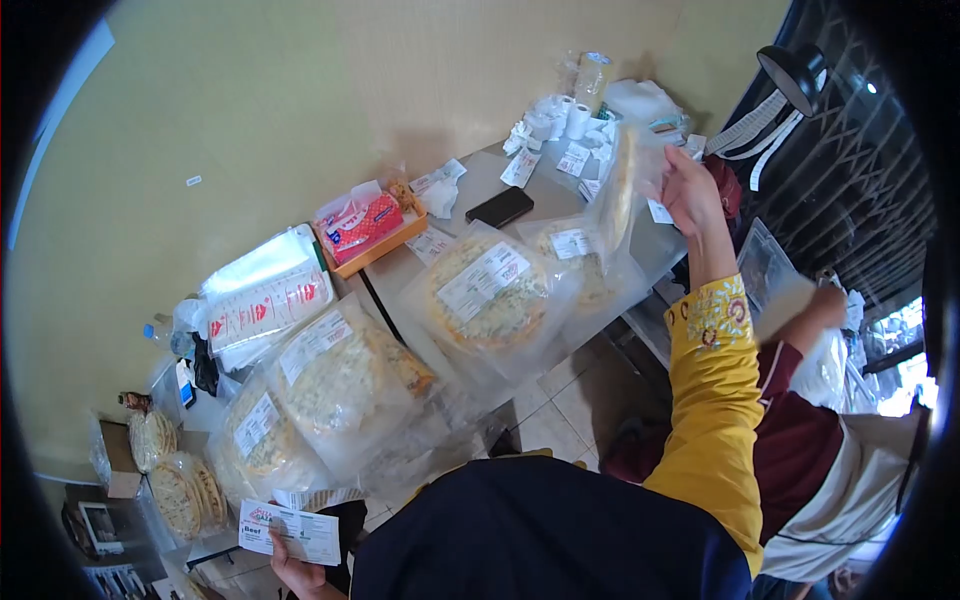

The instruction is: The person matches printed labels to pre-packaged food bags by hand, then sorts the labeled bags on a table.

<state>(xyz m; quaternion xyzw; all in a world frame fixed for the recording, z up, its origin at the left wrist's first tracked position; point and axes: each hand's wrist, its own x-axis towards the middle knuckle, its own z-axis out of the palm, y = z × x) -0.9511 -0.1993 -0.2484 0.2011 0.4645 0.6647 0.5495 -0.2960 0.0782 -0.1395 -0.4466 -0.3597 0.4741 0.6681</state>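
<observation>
1. Grey tabletop (470,185), long and narrow, running away along a yellow wall, strewn with bagged pizzas and paper slips, with paper rolls (565,115) at the far end.
2. Clear plastic around round, cheese-topped pizzas, each with a white printed label: one flat pizza bag (487,292) at the near table edge, and a heap of pizza bags (340,375) to its left.
3. Raised pizza bag (622,180): same clear wrap, pale round base seen almost edge-on, lifted above the far right part of the table, just over another bagged pizza lying flat.
4. Standing on its edge, flat face turned left, long axis up and down with a slight lean.
5. Right hand (690,190) at the end of a stretched yellow sleeve, lifted high, fingers pinched on the right edge of the raised pizza bag.
6. Further right, a co-worker's hand (828,305) in a maroon sleeve, gripping an empty-looking clear bag (775,275).
7. White label sheet (290,532) with red and blue print, low at the left, well apart from the table, long side roughly left to right.
8. Left hand (300,575) beneath it, thumb and fingers clamped on the sheet's lower edge.
9. Black phone (499,207) lying flat on the table, between a red tissue pack (360,225) and the raised pizza bag.
</observation>
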